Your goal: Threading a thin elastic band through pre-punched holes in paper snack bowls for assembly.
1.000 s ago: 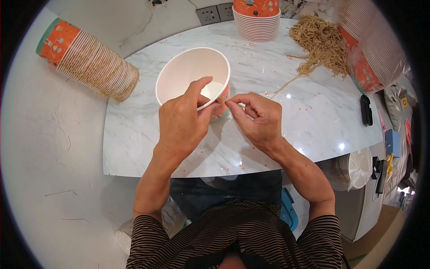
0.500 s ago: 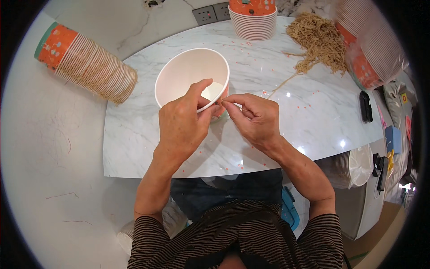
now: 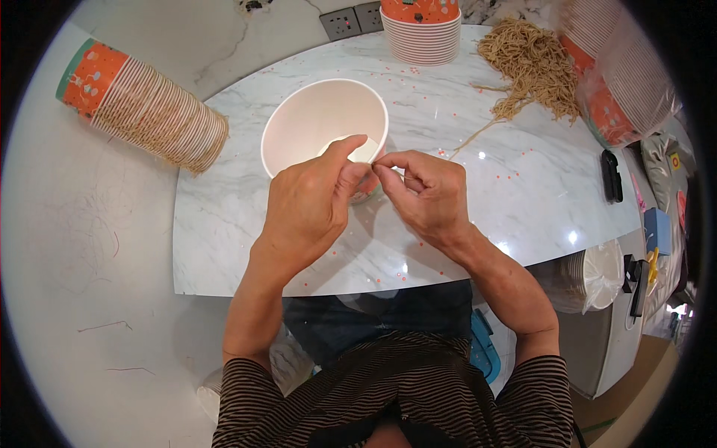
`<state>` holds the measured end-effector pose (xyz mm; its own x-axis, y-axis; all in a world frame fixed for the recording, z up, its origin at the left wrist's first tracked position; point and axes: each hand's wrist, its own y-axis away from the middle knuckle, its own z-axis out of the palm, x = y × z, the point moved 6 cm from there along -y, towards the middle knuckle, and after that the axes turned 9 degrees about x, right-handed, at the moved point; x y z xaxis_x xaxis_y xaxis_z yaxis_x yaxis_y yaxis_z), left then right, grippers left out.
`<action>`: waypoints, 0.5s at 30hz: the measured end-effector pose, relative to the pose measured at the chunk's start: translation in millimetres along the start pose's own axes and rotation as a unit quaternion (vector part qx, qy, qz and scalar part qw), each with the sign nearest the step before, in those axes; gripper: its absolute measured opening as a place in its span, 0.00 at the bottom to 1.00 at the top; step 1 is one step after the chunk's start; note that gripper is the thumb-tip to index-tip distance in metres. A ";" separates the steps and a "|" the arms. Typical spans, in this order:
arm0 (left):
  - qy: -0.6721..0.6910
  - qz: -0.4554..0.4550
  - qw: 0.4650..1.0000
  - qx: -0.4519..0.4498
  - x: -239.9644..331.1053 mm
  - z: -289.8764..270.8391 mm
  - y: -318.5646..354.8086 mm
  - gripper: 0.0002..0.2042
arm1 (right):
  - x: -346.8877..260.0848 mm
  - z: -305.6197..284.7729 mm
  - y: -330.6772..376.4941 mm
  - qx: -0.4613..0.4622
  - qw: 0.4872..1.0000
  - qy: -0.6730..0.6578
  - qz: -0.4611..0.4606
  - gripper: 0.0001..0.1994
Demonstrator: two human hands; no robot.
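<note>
**Both hands meet at the rim of the paper cup**

Here we are over the marble bench [image 3: 246,246], and the white paper cup [image 3: 314,123] sits upright near its middle, mouth open to the camera. The left hand [image 3: 306,205] grips the near wall of the cup, thumb hooked over the rim and fingers wrapped round the outside. The right hand [image 3: 426,194] comes in beside it, thumb and forefinger pressed together in a fine pinch right at the rim; whatever it nips is too small to make out, perhaps a strand like those in the tan fibre bundle [image 3: 530,67] lying further back on the right.

This looks like delicate fingertip work, and the sound way is a steady cup: left hand firm but not crushing the thin wall, right hand pinching lightly and close to the edge.

Round about: a stack of orange-based cups [image 3: 142,112] lies on its side at the left, another stack [image 3: 422,30] stands behind, and tiny pink specks dot the bench.
</note>
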<state>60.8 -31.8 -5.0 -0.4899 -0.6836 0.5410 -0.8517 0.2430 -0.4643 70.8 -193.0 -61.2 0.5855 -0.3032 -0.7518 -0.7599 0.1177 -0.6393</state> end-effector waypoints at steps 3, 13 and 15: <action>-0.025 -0.002 0.999 -0.020 -2.9 -1.1 -6.3 0.15 | 2.6 0.8 0.5 -0.014 1.000 -0.003 0.020 0.07; 0.005 -0.050 0.990 -0.133 -4.0 3.7 -27.9 0.09 | -3.3 -2.1 0.4 -0.015 0.999 0.024 -0.043 0.08; -0.004 -0.041 0.990 -0.137 -5.4 5.0 -29.3 0.08 | -3.3 -1.0 0.7 -0.028 0.999 0.018 -0.034 0.07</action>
<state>89.3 -38.7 2.1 -0.4157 -0.7137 0.5638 -0.9079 0.3624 -0.2107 68.1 -192.8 -59.1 0.6268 -0.3426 -0.6998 -0.7335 0.0435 -0.6783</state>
